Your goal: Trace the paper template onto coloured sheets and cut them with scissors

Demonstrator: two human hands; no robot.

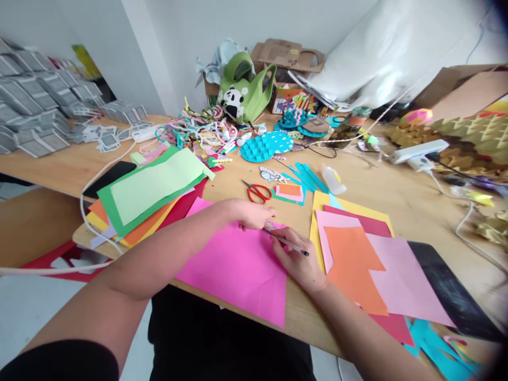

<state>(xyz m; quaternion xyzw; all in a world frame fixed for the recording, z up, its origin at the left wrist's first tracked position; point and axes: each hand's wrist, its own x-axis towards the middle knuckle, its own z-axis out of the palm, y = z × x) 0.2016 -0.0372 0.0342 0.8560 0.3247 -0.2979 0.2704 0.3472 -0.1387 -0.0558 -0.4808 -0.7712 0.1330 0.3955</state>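
Observation:
A sheet of bright pink paper [234, 264] lies at the table's front edge, with faint creases near its lower right corner. My left hand [254, 212] rests on its upper part, palm down, fingers reaching right and touching a small pale paper cutout [270, 226]. Between the fingers of my right hand [296, 264] is a slim grey pen [291, 245], its tip on the paper beside that cutout. My left fingers partly hide the cutout and the pen's tip. Red-handled scissors [259, 193] lie just beyond my left hand.
Stacked coloured papers [154, 190] lie left, more paper sheets [353, 254] right, beside a black tablet [448, 286]. Behind are a glue bottle [334, 180], blue paper strips [307, 177], a tangled yarn pile [198, 129] and a green panda bag [248, 92]. A white cable [82, 198] crosses the left side.

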